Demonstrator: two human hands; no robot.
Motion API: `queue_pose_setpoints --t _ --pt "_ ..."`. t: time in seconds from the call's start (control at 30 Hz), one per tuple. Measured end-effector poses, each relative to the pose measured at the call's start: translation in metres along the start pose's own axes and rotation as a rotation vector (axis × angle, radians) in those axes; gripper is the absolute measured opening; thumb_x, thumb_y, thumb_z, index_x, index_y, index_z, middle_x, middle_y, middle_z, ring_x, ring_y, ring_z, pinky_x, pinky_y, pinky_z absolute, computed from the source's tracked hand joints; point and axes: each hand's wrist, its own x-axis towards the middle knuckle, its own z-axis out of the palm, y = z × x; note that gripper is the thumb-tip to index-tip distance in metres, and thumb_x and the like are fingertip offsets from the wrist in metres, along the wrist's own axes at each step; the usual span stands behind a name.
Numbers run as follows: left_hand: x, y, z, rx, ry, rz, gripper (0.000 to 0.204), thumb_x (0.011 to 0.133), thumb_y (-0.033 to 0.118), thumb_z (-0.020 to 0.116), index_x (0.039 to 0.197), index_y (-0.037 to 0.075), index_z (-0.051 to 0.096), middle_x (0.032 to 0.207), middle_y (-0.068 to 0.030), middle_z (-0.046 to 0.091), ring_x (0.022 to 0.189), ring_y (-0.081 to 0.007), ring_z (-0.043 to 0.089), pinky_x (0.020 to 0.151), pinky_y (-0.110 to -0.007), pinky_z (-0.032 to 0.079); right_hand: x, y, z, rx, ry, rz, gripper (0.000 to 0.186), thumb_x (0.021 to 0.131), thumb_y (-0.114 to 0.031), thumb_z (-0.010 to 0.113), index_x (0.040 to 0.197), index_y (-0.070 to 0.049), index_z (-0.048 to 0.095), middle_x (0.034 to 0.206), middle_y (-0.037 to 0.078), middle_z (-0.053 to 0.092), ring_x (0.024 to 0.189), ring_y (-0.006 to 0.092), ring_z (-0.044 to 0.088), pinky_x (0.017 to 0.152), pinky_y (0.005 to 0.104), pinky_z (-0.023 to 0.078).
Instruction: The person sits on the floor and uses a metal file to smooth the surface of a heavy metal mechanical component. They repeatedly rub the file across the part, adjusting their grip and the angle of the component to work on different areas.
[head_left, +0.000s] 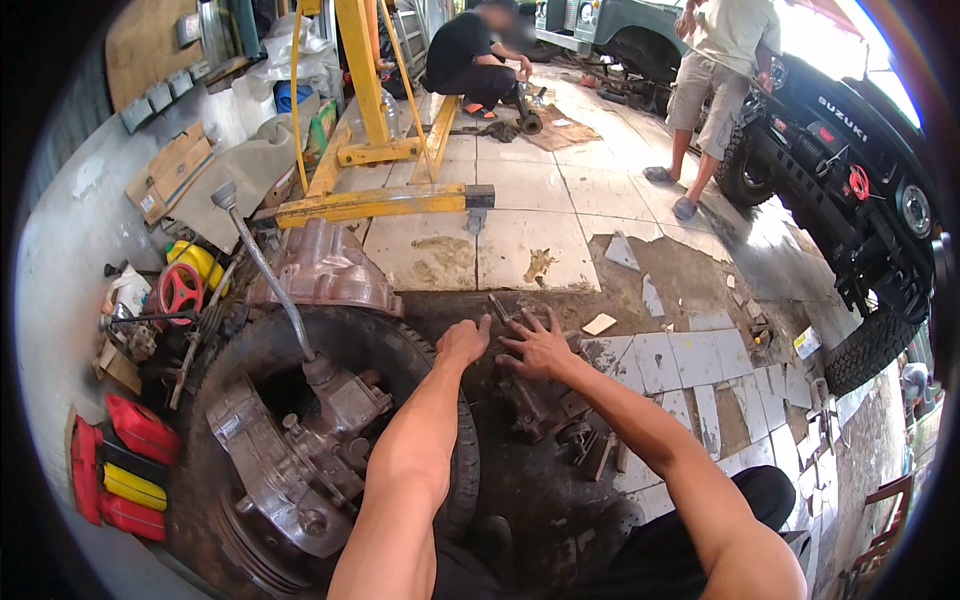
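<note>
Dark, greasy metal makes up the lumpy, blocky housing [535, 408] that I see on the ground between the person's forearms, its upper end just under the right hand [540, 347]. That hand's fingers are spread wide, fanned over the end of the housing; I can't tell from here whether the fingertips touch it or stay a little above. A short, slim metal rod [499, 307] stands out just beyond those fingertips, near the left hand too. The left hand [463, 343] is a bit to the side of the housing, its fingers mostly curled in with one digit poking up; whether it pinches anything, I can't make out.

Beside the left forearm, a grey metal gearbox [300, 460] with a long bare lever [265, 265] lies across a black rubber tyre [462, 490], and the forearm hides part of both. A brownish, bell-shaped metal casing [330, 265] sits behind the tyre.

The right hand covers the housing's top, and its lower end sinks into shadow among small parts I can't name. The person's black trousers [765, 497] are cut off below, and a standing co-worker [722, 50] is cut off above the shoulders.
</note>
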Motion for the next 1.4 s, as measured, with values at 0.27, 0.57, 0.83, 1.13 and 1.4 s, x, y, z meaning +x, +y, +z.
queue_pose_setpoints --t 0.27,0.57,0.83,1.13,1.4 --pt "-0.003 0.016 0.005 -0.009 -0.019 0.024 0.069 0.103 0.058 0.035 0.125 0.0 0.066 0.127 -0.0258 0.064 0.123 -0.0419 0.059 0.102 -0.051 0.046 -0.004 0.003 0.001 -0.089 -0.009 0.023 0.074 0.095 -0.075 0.029 0.153 -0.03 0.043 0.166 0.009 0.025 0.154 0.0368 0.014 0.118 0.0698 -0.001" --pt "-0.001 0.01 0.005 -0.025 -0.023 0.02 0.07 0.103 0.058 0.034 0.124 0.0 0.066 0.129 -0.0254 0.064 0.124 -0.0424 0.058 0.103 -0.053 0.045 0.0 0.024 0.003 0.111 0.062 0.228 0.072 0.097 -0.074 0.028 0.154 -0.032 0.04 0.167 0.009 0.02 0.155 0.0381 0.011 0.117 0.0713 -0.001" --pt "0.0 0.006 0.001 -0.013 -0.06 0.016 0.074 0.102 0.06 0.033 0.128 -0.003 0.064 0.132 -0.028 0.061 0.127 -0.0435 0.056 0.106 -0.052 0.043 -0.01 0.03 0.001 0.17 0.06 0.133 0.074 0.097 -0.073 0.029 0.158 -0.031 0.032 0.168 0.007 0.018 0.155 0.0365 0.009 0.117 0.0722 -0.001" --pt "0.005 0.021 0.01 0.027 -0.09 0.056 0.071 0.102 0.06 0.034 0.128 0.001 0.065 0.132 -0.0261 0.062 0.126 -0.0424 0.056 0.106 -0.052 0.043 0.0 0.018 -0.002 0.143 0.13 0.238 0.073 0.096 -0.074 0.028 0.154 -0.031 0.04 0.168 0.008 0.018 0.155 0.0376 0.009 0.117 0.0713 -0.004" --pt "0.003 0.007 0.013 0.042 -0.045 0.032 0.069 0.103 0.058 0.034 0.123 0.001 0.067 0.128 -0.0253 0.064 0.122 -0.042 0.059 0.102 -0.051 0.046 -0.006 0.015 -0.013 0.194 0.092 0.307 0.076 0.096 -0.073 0.029 0.155 -0.026 0.039 0.166 0.007 0.024 0.155 0.0331 0.014 0.121 0.0651 0.002"
